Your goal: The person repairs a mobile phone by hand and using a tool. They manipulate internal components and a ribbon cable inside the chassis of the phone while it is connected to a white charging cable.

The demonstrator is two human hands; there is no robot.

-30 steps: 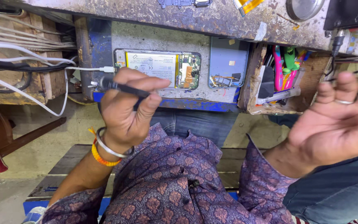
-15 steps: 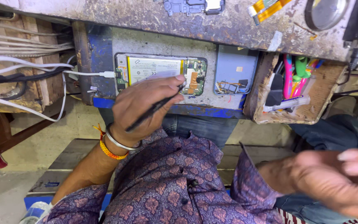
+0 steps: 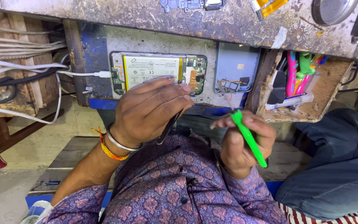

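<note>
Left hand (image 3: 152, 112) now rests on opened phone (image 3: 158, 71), gripping black tool (image 3: 168, 128) | right hand (image 3: 241, 141), empty before, clasps green brush (image 3: 248, 139) at 3 o'clock.

Yellow-bordered white battery label (image 3: 151, 68) inside opened phone (image 3: 158, 72).

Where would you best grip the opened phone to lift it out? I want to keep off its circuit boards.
Judging by its pose, grip the opened phone by its long edges, above and below the battery, coming from the middle. The white cable plugs into its left end, and the left hand's fingers cover its lower right, so both ends are awkward.
</note>
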